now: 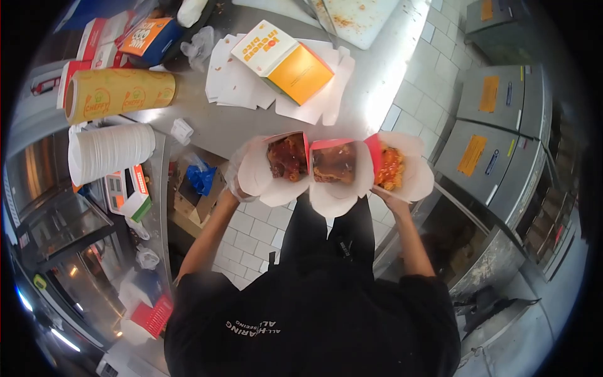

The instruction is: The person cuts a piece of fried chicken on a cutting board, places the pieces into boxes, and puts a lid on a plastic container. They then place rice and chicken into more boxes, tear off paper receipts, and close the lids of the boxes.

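Three sauced-food boxes [333, 202] line up beside the counter's [213, 135] near edge: the left hand [235, 182] has its grip closed on the left box [269, 193], the right hand [392, 200] supports the right box [419, 169]. Light, flexible card probably wants gentle, low side holds.

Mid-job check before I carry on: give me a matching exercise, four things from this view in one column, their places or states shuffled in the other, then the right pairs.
Things
1. Food boxes
2. White stack
3. Orange carton
4. Cutting board

Places or states
A. Lies on white card
B. Has crumbs on it
C. Open and filled, between left hand and right hand
D. Beside the yellow roll

Pairs: 1-C, 2-D, 3-A, 4-B
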Tool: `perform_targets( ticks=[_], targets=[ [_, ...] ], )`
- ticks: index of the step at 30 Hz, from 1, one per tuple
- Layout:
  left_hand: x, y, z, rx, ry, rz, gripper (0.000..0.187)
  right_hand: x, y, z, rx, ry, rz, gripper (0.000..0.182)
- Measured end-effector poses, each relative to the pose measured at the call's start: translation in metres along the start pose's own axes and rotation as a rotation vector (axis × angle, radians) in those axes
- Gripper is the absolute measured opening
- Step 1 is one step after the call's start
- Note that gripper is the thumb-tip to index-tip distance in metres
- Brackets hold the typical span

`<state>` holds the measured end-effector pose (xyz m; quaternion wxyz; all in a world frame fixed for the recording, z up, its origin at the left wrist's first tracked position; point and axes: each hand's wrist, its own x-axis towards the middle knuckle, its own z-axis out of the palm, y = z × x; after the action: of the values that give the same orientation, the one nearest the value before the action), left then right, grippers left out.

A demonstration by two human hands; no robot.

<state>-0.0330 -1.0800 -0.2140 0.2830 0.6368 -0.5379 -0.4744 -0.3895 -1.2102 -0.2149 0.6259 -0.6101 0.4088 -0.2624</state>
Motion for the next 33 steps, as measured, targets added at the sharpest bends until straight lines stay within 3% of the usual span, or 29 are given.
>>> perform_targets(
  ticks=[2,3,5,7,10,13,16,18,19,21,22,24,25,27,28,30,31,33],
  targets=[
    [-0.008,-0.001,0.016,0.041,0.08,-0.016,0.07,-0.004,0.021,0.005,0.164,0.144,0.151,0.061],
    [-0.011,0.0,0.027,0.063,0.12,-0.019,0.07,0.004,0.019,0.008,0.181,0.208,0.094,0.059],
    [-0.014,0.004,0.043,0.1,0.189,-0.036,0.07,0.027,0.013,0.009,0.16,0.173,0.196,0.06],
    [-0.016,0.006,0.054,0.121,0.243,-0.057,0.071,0.054,0.061,-0.005,0.083,0.154,0.113,0.063],
    [-0.017,0.001,0.055,0.087,0.307,-0.073,0.071,0.105,0.034,-0.011,-0.176,0.11,-0.067,0.041],
    [-0.017,0.0,0.038,0.019,0.377,-0.069,0.072,0.119,-0.023,-0.002,-0.487,0.074,-0.154,0.048],
    [-0.022,0.01,0.017,-0.03,0.441,-0.092,0.077,0.093,-0.057,-0.003,-0.392,0.264,-0.195,0.044],
    [-0.033,0.03,0.003,-0.246,0.575,0.091,0.071,0.067,-0.087,-0.006,-0.131,0.481,-0.164,0.04],
    [-0.039,0.04,0.002,-0.246,0.574,0.102,0.071,0.054,-0.099,-0.007,-0.183,0.477,-0.101,0.035],
    [-0.053,0.06,0.002,-0.748,0.804,0.027,0.052,0.029,-0.146,0.006,-0.345,0.243,0.205,0.042],
    [-0.052,0.075,0.003,-0.751,0.798,0.048,0.052,0.018,-0.149,0.012,-0.397,0.132,0.25,0.047],
    [-0.046,0.116,0.012,-0.168,1.07,-0.212,0.03,0.008,-0.137,0.031,-0.367,-0.027,0.252,0.055],
    [-0.044,0.142,0.01,0.1,1.029,-0.112,0.024,0.007,-0.13,0.039,-0.286,-0.076,0.209,0.058],
    [-0.031,0.182,0.005,0.208,0.779,0.048,0.031,0.008,-0.103,0.046,-0.292,-0.057,0.252,0.057],
    [-0.02,0.188,0.007,0.205,0.796,0.057,0.031,0.013,-0.099,0.048,-0.294,-0.057,0.304,0.056],
    [0.0,0.194,0.009,0.56,0.425,-0.157,0.035,0.014,-0.109,0.053,-0.285,-0.061,0.311,0.055],
    [0.006,0.197,0.007,0.558,0.438,-0.167,0.035,0.015,-0.112,0.051,-0.358,-0.078,0.302,0.055],
    [0.018,0.204,0.0,0.621,0.162,-0.428,0.038,0.019,-0.129,0.046,-0.427,-0.105,0.284,0.055]
  ],
)
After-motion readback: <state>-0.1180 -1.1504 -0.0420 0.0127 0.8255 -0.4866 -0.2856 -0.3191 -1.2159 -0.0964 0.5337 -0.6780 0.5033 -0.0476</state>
